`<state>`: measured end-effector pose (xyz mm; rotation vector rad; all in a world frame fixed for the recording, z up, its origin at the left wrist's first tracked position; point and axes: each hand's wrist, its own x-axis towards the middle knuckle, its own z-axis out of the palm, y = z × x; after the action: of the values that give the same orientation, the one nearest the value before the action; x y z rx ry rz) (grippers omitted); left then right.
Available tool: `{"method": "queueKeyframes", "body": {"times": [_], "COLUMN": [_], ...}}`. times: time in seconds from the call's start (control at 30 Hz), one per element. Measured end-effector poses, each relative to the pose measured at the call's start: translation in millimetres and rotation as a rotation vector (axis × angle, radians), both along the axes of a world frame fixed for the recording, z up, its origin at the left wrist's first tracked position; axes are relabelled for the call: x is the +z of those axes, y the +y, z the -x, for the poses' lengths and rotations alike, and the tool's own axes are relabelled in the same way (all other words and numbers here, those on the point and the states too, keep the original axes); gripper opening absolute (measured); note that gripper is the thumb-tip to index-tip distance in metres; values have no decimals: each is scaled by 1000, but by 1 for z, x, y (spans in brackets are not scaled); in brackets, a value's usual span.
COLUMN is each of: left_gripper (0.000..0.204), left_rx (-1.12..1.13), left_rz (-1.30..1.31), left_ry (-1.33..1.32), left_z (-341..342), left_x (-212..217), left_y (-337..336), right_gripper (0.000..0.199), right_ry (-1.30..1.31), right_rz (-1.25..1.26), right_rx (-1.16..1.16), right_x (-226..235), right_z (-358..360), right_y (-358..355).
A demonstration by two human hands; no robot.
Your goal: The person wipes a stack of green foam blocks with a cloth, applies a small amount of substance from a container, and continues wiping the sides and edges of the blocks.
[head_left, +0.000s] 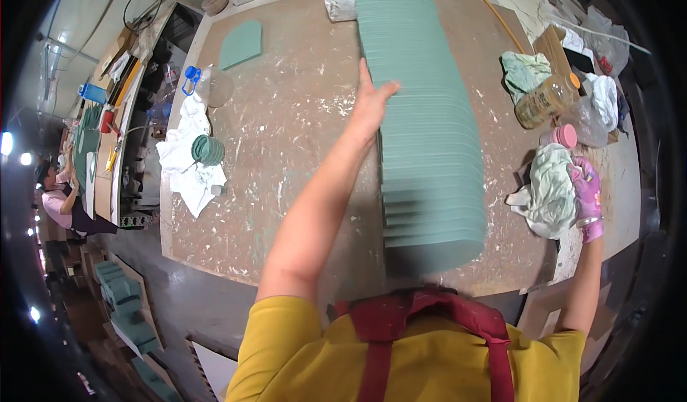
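Note:
A long row of overlapping pale green sheets (426, 116) with rounded ends runs down the table in front of me, fanned like shingles. My bare left hand (371, 105) lies against the row's left edge, its fingers apart and the thumb reaching toward the top surface. Over at the right side of the table, my right hand (587, 191) wears a pink glove and grips a crumpled whitish cloth (547, 194); its fingertips are partly hidden. The row's far end rests against a white wrapped block (340, 1). One loose green sheet (243, 43) lies at the far left.
Left on the table are a white cloth (184, 155), a green-stained container (207, 150) and a blue-capped bottle (215, 86). At right stand a pink-lidded jar (559, 136), a bottle of yellowish liquid (542, 104) and a greenish rag (526, 74). A co-worker (61, 205) is at far left.

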<state>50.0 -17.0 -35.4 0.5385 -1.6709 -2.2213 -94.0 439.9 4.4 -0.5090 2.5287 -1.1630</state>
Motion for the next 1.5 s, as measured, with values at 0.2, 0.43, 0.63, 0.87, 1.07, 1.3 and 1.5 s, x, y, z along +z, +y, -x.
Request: {"method": "queueKeyframes", "body": {"times": [0.2,0.43,0.63,0.87,1.07,1.3,1.5], "left_gripper": [92,76,66,68,42,24,22], "left_rx": [-53,15,-4,55,189,313,591], "left_rz": [33,24,75,225,753,411,658], "left_ry": [-55,-89,-76,-116,40,-339,-328], "left_z": [-5,-4,-3,-5,-108,-328,-423], "left_x": [21,14,21,5,2,-16,5], "left_y": [6,5,9,-2,2,-44,-103], "right_gripper": [44,35,43,39,34,32,48], "right_ry": [576,502,331,454,558,475,256], "right_rz": [-670,-76,108,28,69,201,177], "right_rx": [109,284,340,390,490,977,984], "right_x": [-8,9,-9,15,51,55,-18], "right_z": [-58,-153,-195,-201,-221,-244,-301], "right_y": [-18,-112,-112,-92,-141,-296,-491]}}
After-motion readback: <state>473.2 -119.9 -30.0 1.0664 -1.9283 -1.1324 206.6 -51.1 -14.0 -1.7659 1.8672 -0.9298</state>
